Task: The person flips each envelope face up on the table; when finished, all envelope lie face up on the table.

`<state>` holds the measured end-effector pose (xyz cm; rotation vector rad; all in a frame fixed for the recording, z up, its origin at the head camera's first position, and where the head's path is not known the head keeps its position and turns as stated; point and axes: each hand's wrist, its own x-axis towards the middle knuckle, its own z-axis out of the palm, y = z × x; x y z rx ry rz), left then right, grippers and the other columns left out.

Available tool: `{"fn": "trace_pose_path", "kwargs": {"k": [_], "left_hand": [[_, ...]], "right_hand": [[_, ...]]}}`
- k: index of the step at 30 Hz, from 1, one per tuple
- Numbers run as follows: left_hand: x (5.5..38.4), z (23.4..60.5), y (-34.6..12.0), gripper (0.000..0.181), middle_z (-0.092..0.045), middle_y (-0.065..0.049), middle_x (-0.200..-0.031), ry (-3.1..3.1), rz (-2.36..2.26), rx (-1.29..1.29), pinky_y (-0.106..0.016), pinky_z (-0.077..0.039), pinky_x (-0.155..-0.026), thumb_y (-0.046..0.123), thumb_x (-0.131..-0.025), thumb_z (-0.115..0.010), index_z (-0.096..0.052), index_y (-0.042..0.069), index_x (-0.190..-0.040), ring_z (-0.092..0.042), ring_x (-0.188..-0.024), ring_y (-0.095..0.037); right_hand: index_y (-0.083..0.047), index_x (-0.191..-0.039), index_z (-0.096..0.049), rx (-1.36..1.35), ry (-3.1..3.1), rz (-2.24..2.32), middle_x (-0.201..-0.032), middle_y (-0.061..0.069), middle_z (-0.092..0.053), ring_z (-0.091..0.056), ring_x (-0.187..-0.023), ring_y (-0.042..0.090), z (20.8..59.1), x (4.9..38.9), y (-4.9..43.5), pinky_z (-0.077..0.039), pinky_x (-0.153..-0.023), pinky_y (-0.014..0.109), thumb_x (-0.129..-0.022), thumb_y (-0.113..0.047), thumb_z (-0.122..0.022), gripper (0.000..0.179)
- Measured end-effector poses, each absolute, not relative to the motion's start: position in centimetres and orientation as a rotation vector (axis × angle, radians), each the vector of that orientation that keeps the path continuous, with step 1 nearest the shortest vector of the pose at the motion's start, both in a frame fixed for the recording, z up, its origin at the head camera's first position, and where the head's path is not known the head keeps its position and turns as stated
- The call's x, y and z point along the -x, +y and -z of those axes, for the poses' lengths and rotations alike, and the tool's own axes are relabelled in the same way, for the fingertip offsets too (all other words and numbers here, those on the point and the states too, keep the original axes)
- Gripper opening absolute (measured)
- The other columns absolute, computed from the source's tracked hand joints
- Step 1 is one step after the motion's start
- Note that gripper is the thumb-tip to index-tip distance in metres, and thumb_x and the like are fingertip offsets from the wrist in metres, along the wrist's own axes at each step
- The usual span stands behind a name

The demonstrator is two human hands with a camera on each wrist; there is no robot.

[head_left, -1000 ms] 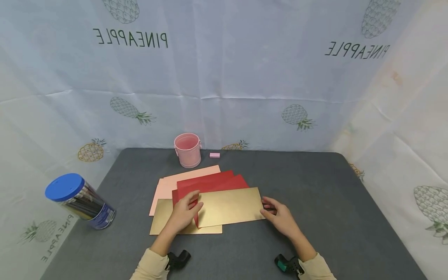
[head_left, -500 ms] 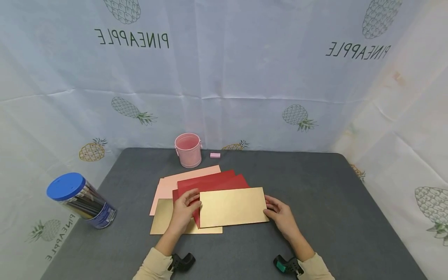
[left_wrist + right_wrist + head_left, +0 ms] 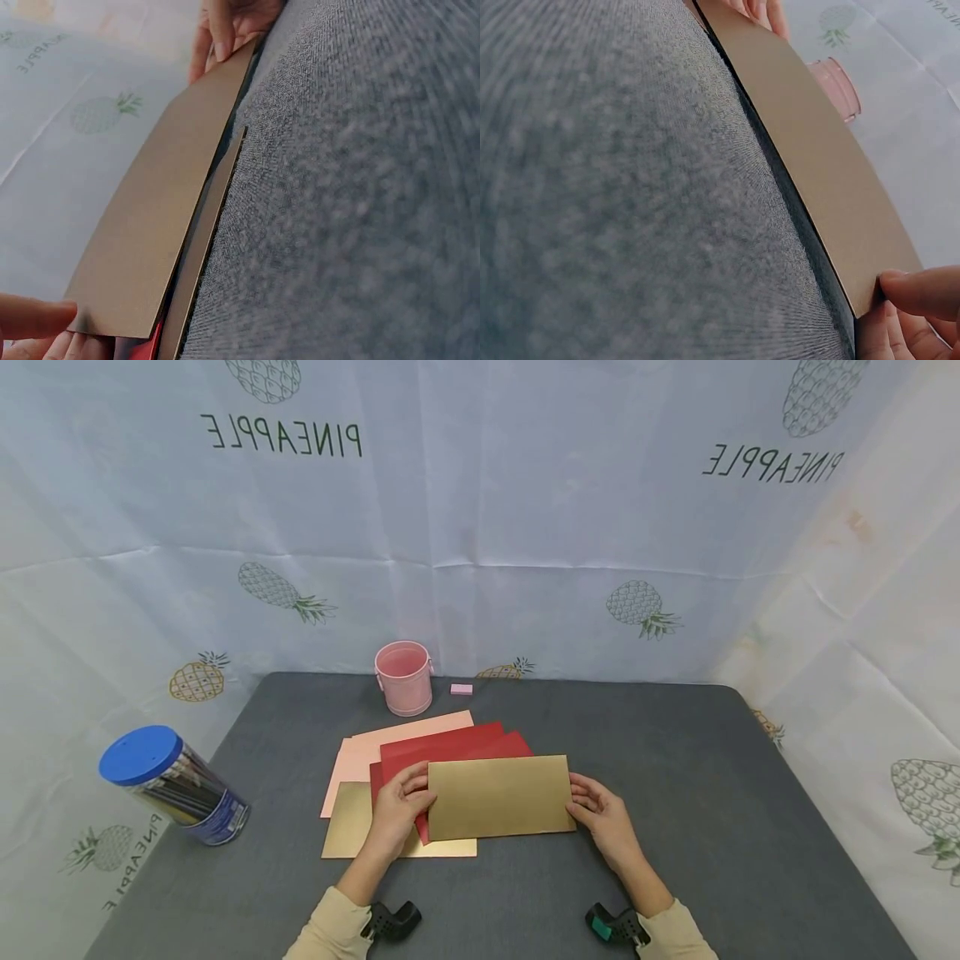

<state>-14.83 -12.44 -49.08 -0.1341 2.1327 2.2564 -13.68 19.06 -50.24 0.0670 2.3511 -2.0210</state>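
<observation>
In the head view a rectangular gold card (image 3: pixel 501 798) is tilted up off the table, its face towards me. My left hand (image 3: pixel 395 810) pinches its left edge, thumb in front and fingers behind, as the left wrist view shows. My right hand (image 3: pixel 604 820) grips the right edge the same way; its thumb (image 3: pixel 919 292) lies on the card's near corner in the right wrist view. Behind and beneath the held card lie red cards (image 3: pixel 442 745), partly covered. Another gold card (image 3: pixel 347 827) lies flat at the left, partly hidden by my left hand and the red cards.
Pale pink cards (image 3: pixel 345 768) lie behind the red ones. A pink bucket (image 3: pixel 405 681) and a small pink block (image 3: pixel 461 689) stand at the dark table's (image 3: pixel 675 777) back edge. On the left is a clear jar with a blue lid (image 3: pixel 141 755), filled with dark sticks.
The gold card has shifted slightly right and been tilted more upright, its face now darker. My right hand has closed on its right edge; my left hand has moved a little right.
</observation>
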Motion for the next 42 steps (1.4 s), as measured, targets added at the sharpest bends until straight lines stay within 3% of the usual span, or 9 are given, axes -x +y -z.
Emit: {"fn": "trace_pose_path", "kwargs": {"k": [10,15,19,24,27,33,38,42], "left_hand": [[14.9,49.1,-12.3,0.052,-0.061,-0.029,-0.111,2.095,-2.325,0.112,-0.018,-0.055,-0.069,-0.014,-0.083,-0.06,-0.048,-0.005,-0.133,-0.067,-0.077,-0.008],[14.9,48.7,-12.1,0.051,-0.061,-0.029,-0.11,2.145,-2.329,0.087,-0.016,-0.054,-0.072,-0.013,-0.084,-0.059,-0.048,-0.005,-0.133,-0.066,-0.079,-0.008],[15.4,48.0,-11.6,0.05,-0.062,-0.026,-0.114,2.294,-2.271,0.062,-0.017,-0.053,-0.081,-0.009,-0.086,-0.06,-0.049,-0.001,-0.134,-0.066,-0.092,-0.019],[15.9,45.9,-10.3,0.054,-0.049,-0.021,-0.139,2.49,-2.253,0.011,-0.034,-0.044,-0.1,-0.003,-0.089,-0.06,-0.043,0.001,-0.141,-0.05,-0.127,-0.032],[15.5,44.3,-8.7,0.057,-0.041,-0.019,-0.146,2.554,-2.286,-0.124,-0.041,-0.037,-0.103,-0.001,-0.09,-0.059,-0.038,0.0,-0.143,-0.04,-0.134,-0.034],[14.0,40.9,-4.2,0.058,-0.036,-0.019,-0.149,2.431,-2.254,-0.665,-0.043,-0.038,-0.105,0.004,-0.092,-0.058,-0.035,-0.001,-0.144,-0.036,-0.137,-0.033],[13.1,39.2,-1.8,0.061,-0.029,-0.014,-0.154,2.391,-2.228,-0.881,-0.047,-0.038,-0.105,0.003,-0.092,-0.058,-0.031,0.004,-0.147,-0.03,-0.141,-0.026],[12.7,38.7,-1.5,0.068,-0.027,-0.01,-0.155,2.426,-2.262,-0.934,-0.044,-0.042,-0.102,0.001,-0.092,-0.057,-0.024,0.009,-0.151,-0.034,-0.139,-0.026]], "right_hand": [[0.002,-0.132,-0.05,-0.018,2.385,2.044,-0.115,0.022,-0.058,-0.062,-0.091,0.005,50.2,13.6,19.3,-0.052,-0.077,0.016,-0.085,0.005,-0.063,0.049],[0.001,-0.134,-0.049,-0.052,2.31,2.118,-0.109,0.008,-0.061,-0.064,-0.087,0.005,49.3,13.4,19.4,-0.055,-0.072,0.022,-0.086,0.001,-0.065,0.051],[0.003,-0.135,-0.047,-0.049,2.22,2.236,-0.103,-0.005,-0.062,-0.065,-0.087,0.005,47.7,13.6,19.6,-0.055,-0.07,0.023,-0.086,0.0,-0.065,0.052],[0.006,-0.133,-0.047,-0.056,2.195,2.398,-0.102,-0.009,-0.063,-0.064,-0.087,0.003,44.6,14.0,19.2,-0.052,-0.063,0.018,-0.087,0.003,-0.063,0.049],[0.005,-0.131,-0.05,-0.067,2.267,2.459,-0.102,-0.008,-0.062,-0.062,-0.088,0.002,42.6,13.9,18.4,-0.051,-0.064,0.016,-0.088,0.004,-0.061,0.045],[-0.002,-0.121,-0.061,0.096,2.653,2.404,-0.104,0.003,-0.065,-0.062,-0.094,0.004,40.2,13.4,15.5,-0.051,-0.072,0.013,-0.087,0.001,-0.063,0.034],[-0.001,-0.118,-0.064,0.48,2.883,2.327,-0.104,0.016,-0.065,-0.063,-0.093,0.012,39.5,13.0,12.8,-0.053,-0.074,0.014,-0.087,0.004,-0.062,0.031],[0.0,-0.119,-0.063,0.789,3.018,2.171,-0.11,0.016,-0.065,-0.063,-0.098,0.019,39.1,13.0,11.5,-0.052,-0.078,0.014,-0.085,0.009,-0.063,0.036]]}}
